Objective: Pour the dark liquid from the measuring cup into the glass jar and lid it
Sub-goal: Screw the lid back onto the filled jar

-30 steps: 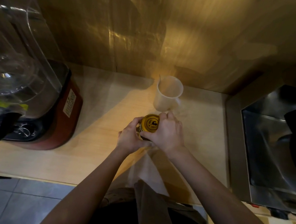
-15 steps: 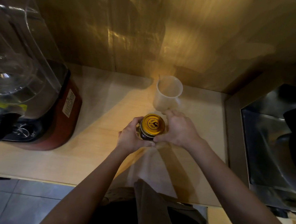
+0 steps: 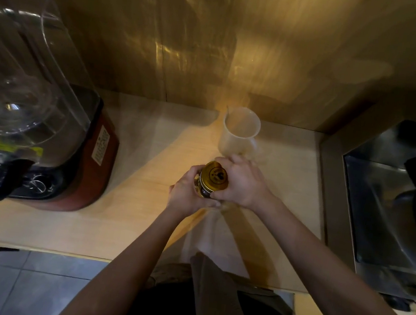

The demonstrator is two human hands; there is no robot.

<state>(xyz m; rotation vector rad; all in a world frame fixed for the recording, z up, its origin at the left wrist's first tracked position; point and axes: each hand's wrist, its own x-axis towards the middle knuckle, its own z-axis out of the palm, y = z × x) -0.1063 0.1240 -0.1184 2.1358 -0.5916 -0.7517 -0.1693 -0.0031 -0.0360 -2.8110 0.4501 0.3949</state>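
Head view: one jar (image 3: 204, 188), left hand (image 3: 187, 194) clasping; right hand (image 3: 244, 184) grasping one gold lid (image 3: 214, 176).

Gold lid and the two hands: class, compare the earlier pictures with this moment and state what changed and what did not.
The right hand shifted its grip around the gold lid: first covering its top, then opened to the side, now closed on its rim again, consistent with twisting. The left hand kept holding the glass jar. The measuring cup and blender stayed put.

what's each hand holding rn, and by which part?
Both hands are on the glass jar. The left hand wraps its dark body; the right hand grips the rim of the gold lid. The measuring cup stands unheld.
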